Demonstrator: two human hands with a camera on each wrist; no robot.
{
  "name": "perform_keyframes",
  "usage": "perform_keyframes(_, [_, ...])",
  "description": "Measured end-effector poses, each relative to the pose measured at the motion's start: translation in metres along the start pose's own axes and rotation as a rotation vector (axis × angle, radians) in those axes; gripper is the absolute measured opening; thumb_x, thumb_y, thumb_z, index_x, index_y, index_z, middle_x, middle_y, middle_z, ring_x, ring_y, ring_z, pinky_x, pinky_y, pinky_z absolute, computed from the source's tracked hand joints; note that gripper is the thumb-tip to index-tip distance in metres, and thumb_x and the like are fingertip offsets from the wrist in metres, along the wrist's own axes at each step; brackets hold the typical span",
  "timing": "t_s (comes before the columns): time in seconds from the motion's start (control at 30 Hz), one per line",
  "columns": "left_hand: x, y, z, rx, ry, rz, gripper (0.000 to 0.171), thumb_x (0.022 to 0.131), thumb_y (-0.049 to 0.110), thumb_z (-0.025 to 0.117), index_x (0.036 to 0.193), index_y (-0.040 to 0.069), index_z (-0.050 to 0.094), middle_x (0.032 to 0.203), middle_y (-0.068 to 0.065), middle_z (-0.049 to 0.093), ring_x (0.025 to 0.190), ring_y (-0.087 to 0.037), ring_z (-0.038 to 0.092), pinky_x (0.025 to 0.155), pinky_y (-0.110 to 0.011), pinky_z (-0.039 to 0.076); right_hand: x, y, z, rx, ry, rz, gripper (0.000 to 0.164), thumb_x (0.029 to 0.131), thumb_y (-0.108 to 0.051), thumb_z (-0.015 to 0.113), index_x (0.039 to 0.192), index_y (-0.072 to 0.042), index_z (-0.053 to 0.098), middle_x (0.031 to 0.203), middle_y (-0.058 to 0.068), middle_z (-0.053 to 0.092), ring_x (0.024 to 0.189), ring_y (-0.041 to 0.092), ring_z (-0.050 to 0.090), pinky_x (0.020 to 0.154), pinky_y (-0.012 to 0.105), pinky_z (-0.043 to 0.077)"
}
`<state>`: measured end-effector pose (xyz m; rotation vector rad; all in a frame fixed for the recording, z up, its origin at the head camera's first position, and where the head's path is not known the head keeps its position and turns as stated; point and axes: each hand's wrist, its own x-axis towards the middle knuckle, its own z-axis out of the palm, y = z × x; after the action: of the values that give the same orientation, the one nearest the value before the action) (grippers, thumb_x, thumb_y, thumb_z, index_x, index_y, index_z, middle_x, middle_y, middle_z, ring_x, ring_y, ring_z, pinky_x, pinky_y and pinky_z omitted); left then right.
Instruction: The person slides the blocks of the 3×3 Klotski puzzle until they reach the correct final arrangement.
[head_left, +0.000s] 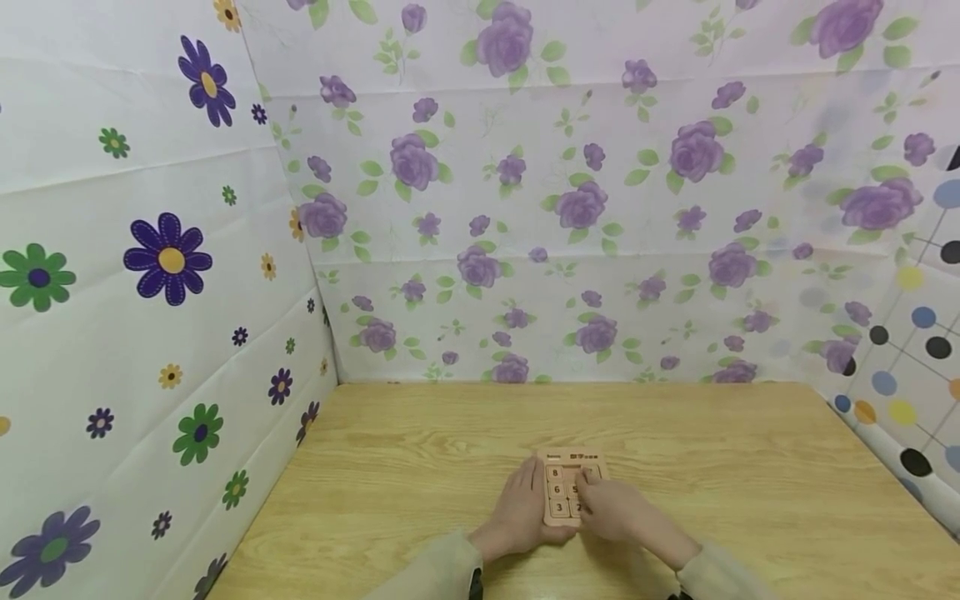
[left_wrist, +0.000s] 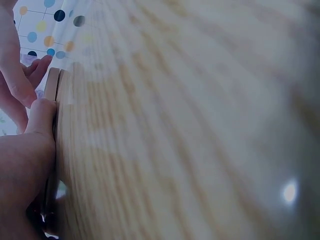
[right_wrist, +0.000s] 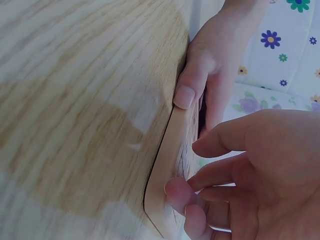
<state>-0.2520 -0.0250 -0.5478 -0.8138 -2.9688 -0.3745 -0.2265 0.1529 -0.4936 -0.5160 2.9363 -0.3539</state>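
Observation:
A light wooden sliding number puzzle (head_left: 562,457) lies flat on the table, printed along its top strip. Tiles with 8, 6, 5 and 3 show; the right hand covers part of the right side. A darker gap is at the middle of the top row. My left hand (head_left: 519,510) holds the board, fingers laid along its left side and thumb (right_wrist: 185,96) against the near edge. Over the right part is my right hand (head_left: 613,507), its fingertips at the tiles near the gap. In the right wrist view its fingers are loosely bent, some right at the board's edge.
The wood-grain table (head_left: 405,442) spreads out around the puzzle. Flowered cloth (head_left: 465,208) hangs behind it, daisy-patterned cloth (head_left: 97,333) on the left and dotted cloth (head_left: 926,358) on the right.

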Motion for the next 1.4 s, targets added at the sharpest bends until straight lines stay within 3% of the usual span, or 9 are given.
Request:
perform_keyframes(0.1, [-0.001, 0.001, 0.000, -0.019, -0.009, -0.007, 0.117, 0.077, 0.069, 0.065, 0.149, -0.011, 0.017, 0.155, -0.027, 0.025, 0.145, -0.033, 0.027, 0.120, -0.042, 0.027, 0.000, 0.002, 0.002, -0.005, 0.007, 0.011, 0.053, 0.092, -0.018, 0.054, 0.138, 0.009, 0.046, 0.145, 0.030, 0.042, 0.047, 0.011, 0.037, 0.039, 0.022, 0.031])
perform_keyframes(0.2, [-0.001, 0.001, 0.000, -0.029, -0.012, -0.013, 0.118, 0.076, 0.069, 0.065, 0.149, -0.011, 0.016, 0.155, -0.027, 0.024, 0.146, -0.033, 0.027, 0.121, -0.042, 0.027, 0.000, 0.005, 0.001, -0.001, 0.008, 0.012, 0.054, 0.093, -0.018, 0.056, 0.137, 0.010, 0.045, 0.145, 0.032, 0.041, 0.060, 0.018, 0.052, 0.045, 0.025, 0.041])
perform_keyframes(0.3, [0.001, 0.000, 0.001, -0.023, -0.017, -0.018, 0.118, 0.077, 0.070, 0.064, 0.150, -0.010, 0.016, 0.156, -0.026, 0.023, 0.146, -0.033, 0.025, 0.121, -0.041, 0.026, 0.000, 0.008, 0.000, 0.001, 0.001, 0.014, 0.058, 0.092, -0.021, 0.061, 0.138, 0.010, 0.045, 0.145, 0.033, 0.041, 0.074, 0.022, 0.059, 0.053, 0.028, 0.049])
perform_keyframes(0.43, [0.001, 0.000, 0.001, -0.007, -0.009, -0.014, 0.118, 0.076, 0.071, 0.063, 0.150, -0.010, 0.017, 0.156, -0.026, 0.024, 0.146, -0.032, 0.026, 0.121, -0.041, 0.026, -0.001, 0.010, 0.000, -0.002, 0.000, 0.010, 0.062, 0.091, -0.026, 0.064, 0.138, 0.010, 0.044, 0.144, 0.033, 0.041, 0.068, 0.018, 0.056, 0.052, 0.027, 0.048])
perform_keyframes(0.63, [0.001, 0.000, -0.001, -0.011, 0.002, -0.010, 0.118, 0.076, 0.070, 0.065, 0.149, -0.010, 0.018, 0.155, -0.026, 0.026, 0.145, -0.033, 0.028, 0.121, -0.041, 0.027, 0.000, 0.010, 0.002, 0.006, 0.016, -0.004, 0.056, 0.093, -0.020, 0.060, 0.138, 0.009, 0.045, 0.144, 0.032, 0.042, 0.048, 0.010, 0.037, 0.040, 0.021, 0.032])
perform_keyframes(0.93, [0.001, -0.001, 0.000, 0.002, -0.011, -0.013, 0.118, 0.076, 0.071, 0.063, 0.150, -0.009, 0.018, 0.155, -0.026, 0.025, 0.145, -0.033, 0.027, 0.121, -0.041, 0.027, 0.000, 0.006, -0.001, -0.020, 0.003, 0.014, 0.053, 0.092, -0.017, 0.058, 0.137, 0.010, 0.047, 0.144, 0.032, 0.042, 0.064, 0.019, 0.052, 0.048, 0.027, 0.042])
perform_keyframes(1.4, [0.001, -0.001, 0.002, -0.006, -0.012, -0.014, 0.117, 0.076, 0.069, 0.064, 0.150, -0.009, 0.018, 0.155, -0.026, 0.025, 0.146, -0.033, 0.027, 0.121, -0.041, 0.027, 0.000, -0.001, 0.004, 0.012, -0.003, -0.020, 0.056, 0.092, -0.013, 0.054, 0.140, 0.011, 0.041, 0.148, 0.032, 0.037, 0.048, 0.007, 0.035, 0.040, 0.019, 0.032])
